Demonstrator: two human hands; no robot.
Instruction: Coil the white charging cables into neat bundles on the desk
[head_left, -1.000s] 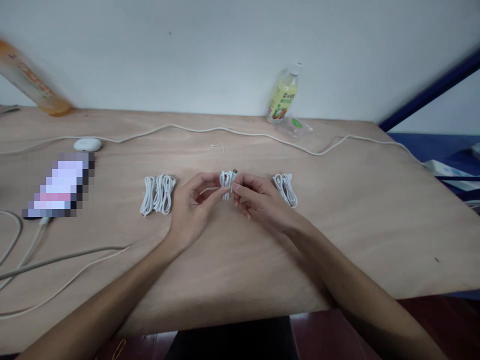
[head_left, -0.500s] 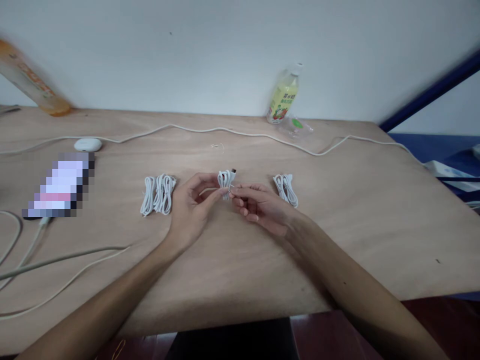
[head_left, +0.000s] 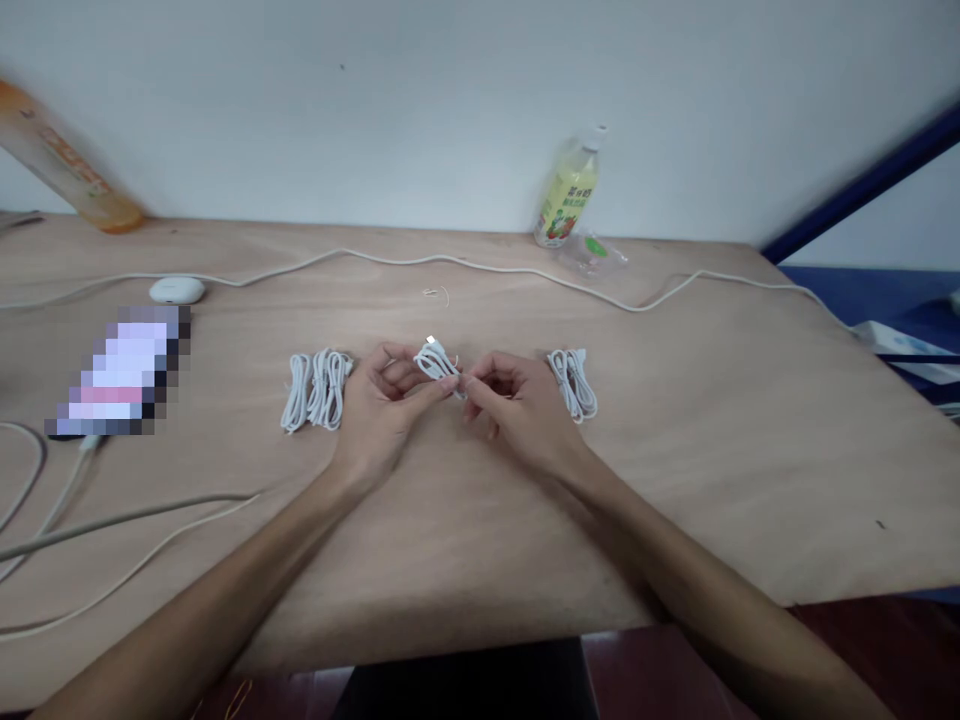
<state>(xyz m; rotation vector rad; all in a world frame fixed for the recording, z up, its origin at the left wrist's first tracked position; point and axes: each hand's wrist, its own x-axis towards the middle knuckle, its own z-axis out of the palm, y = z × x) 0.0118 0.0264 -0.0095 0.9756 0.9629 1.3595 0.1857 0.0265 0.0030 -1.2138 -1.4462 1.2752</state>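
Your left hand (head_left: 379, 410) grips a coiled white cable (head_left: 435, 362) between thumb and fingers. Your right hand (head_left: 529, 405) has thumb and fingertips at the coil's lower right end; whether they pinch it cannot be told. Compared with half a second earlier, the coil leans left: a connector (head_left: 430, 340) shows at its upper left, previously at upper right. Your right hand has turned back-upward. The coil sits between your hands, over the worktop (head_left: 465, 560); two white bundles (head_left: 324, 388) lie beside your left, another bundle (head_left: 572, 383) by your right.
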